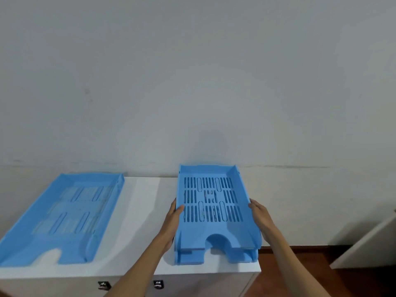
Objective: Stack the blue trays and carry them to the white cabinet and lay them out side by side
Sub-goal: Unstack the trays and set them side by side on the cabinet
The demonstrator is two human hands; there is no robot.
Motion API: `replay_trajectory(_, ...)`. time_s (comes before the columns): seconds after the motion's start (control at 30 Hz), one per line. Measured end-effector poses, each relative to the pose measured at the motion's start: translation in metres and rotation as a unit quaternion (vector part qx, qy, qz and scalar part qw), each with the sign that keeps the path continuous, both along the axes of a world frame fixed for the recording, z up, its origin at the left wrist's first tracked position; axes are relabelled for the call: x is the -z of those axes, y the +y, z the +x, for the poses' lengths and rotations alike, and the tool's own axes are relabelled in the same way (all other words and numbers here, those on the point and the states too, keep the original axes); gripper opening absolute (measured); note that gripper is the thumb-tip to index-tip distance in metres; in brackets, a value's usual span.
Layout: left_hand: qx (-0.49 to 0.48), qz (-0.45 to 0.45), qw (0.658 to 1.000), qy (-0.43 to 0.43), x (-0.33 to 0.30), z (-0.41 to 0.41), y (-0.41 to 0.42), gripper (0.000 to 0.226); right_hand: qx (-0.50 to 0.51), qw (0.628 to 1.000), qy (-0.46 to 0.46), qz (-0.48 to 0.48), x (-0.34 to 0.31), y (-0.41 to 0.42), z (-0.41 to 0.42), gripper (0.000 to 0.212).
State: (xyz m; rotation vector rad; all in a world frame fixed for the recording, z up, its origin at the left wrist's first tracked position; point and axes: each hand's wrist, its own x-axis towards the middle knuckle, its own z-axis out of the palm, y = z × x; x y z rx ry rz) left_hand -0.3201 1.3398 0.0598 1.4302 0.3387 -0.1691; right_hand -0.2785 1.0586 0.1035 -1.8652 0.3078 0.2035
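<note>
A blue slotted tray [64,215] lies flat on the left part of the white cabinet top [141,211]. On the right end, a top blue tray [214,202] is tilted up at its far end above another blue tray [216,257] that rests on the cabinet. My left hand [174,219] grips the top tray's left wall, thumb over the rim. My right hand [260,217] holds its right wall. Both trays in the pair have a rounded notch at the near edge.
A grey-white wall stands directly behind the cabinet. Two dark locks [158,284] sit on the cabinet front below the top. To the right are a red-brown floor [310,273] and a slanted white panel [368,243].
</note>
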Motion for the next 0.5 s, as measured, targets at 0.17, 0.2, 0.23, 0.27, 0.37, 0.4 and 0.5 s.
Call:
replay_trajectory(0.17,-0.023,0.009,1.000,0.001,-0.004,0.000,-0.010,0.048,-0.023,0.997,0.040,0.061,0.012,-0.008,-0.005,0.040)
replay_trajectory(0.2,-0.024,0.009,1.000,0.000,-0.003,0.000,-0.010,0.048,-0.026,0.997,0.041,0.065,0.013,-0.007,-0.005,0.041)
replay_trajectory(0.23,-0.027,0.008,1.000,0.002,-0.002,0.000,-0.010,0.048,-0.027,0.996,0.040,0.068,0.014,-0.007,-0.005,0.042)
replay_trajectory(0.27,-0.030,0.009,1.000,0.003,-0.001,0.001,-0.010,0.047,-0.030,0.996,0.039,0.068,0.016,-0.008,-0.004,0.043)
replay_trajectory(0.37,-0.031,0.010,0.999,0.007,-0.008,-0.003,-0.013,0.046,-0.026,0.996,0.038,0.071,0.020,-0.007,-0.003,0.045)
replay_trajectory(0.4,-0.034,0.007,0.999,0.006,-0.010,-0.004,-0.014,0.047,-0.026,0.996,0.038,0.073,0.021,-0.007,-0.002,0.046)
replay_trajectory(0.5,-0.042,0.010,0.999,0.000,-0.012,-0.005,-0.015,0.049,-0.024,0.996,0.033,0.074,0.022,-0.007,-0.002,0.045)
